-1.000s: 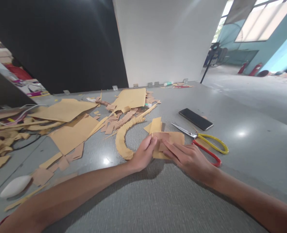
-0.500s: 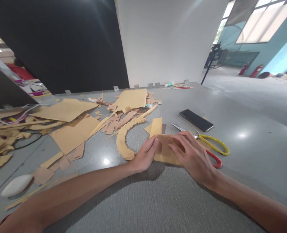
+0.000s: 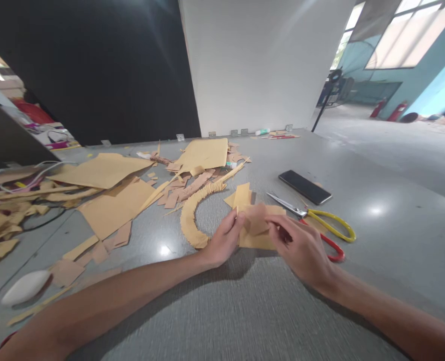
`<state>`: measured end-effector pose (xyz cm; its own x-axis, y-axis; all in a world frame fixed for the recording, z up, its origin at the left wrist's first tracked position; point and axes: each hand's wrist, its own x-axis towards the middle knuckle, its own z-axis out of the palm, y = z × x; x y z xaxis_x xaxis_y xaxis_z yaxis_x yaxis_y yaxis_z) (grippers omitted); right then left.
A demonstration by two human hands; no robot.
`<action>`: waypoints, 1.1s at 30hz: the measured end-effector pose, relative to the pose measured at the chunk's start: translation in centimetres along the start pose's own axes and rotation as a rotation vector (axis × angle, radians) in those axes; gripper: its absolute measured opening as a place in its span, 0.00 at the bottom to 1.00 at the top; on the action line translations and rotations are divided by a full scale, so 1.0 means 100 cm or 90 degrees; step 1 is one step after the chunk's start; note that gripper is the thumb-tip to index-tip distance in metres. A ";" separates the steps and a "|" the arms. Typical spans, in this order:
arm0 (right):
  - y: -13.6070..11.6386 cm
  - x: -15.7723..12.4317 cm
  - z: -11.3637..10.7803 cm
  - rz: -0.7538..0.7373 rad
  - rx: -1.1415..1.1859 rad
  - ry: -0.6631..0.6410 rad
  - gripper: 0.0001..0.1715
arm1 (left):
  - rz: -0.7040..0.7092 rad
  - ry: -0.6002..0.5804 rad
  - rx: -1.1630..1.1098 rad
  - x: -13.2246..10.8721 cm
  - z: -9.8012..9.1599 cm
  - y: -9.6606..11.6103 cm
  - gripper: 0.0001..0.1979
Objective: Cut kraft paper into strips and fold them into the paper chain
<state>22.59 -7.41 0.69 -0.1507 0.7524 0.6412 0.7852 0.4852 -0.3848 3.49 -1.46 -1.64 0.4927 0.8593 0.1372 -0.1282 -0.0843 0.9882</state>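
The 2 bare arms, left arm [image 3: 132, 286] and right arm [image 3: 388, 313], slant inward from the lower corners. The left hand [image 3: 224, 240] pinches, thumb uppermost; the right hand [image 3: 301, 248], knuckles up, bends its fingers inward, index fingertip pointing toward the left hand.

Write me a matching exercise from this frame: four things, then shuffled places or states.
1. Black rectangular phone
2. Metal scissors with yellow and red handles
3. Pleated tan paper strip
4. Flat tan paper sheet

A. Curved into a C shape
B. Pinched by the left hand
C. Lying beyond the scissors
D. Between the phone and the right hand

Pairs: 1-C; 2-D; 3-A; 4-B
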 end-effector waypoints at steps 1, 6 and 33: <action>0.000 -0.001 0.001 0.001 0.002 0.002 0.08 | 0.008 -0.007 -0.014 0.000 0.000 0.000 0.17; 0.002 -0.007 0.006 -0.023 0.036 -0.004 0.09 | 0.029 -0.018 -0.044 0.001 0.003 0.000 0.20; 0.019 0.022 -0.016 0.151 -0.037 -0.054 0.15 | -0.011 0.153 0.009 -0.004 0.003 0.010 0.23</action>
<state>24.68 -5.57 2.42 -0.0057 0.8779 0.4788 0.8375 0.2658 -0.4775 3.41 -2.07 -0.69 0.2748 0.9560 0.1023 -0.1092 -0.0747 0.9912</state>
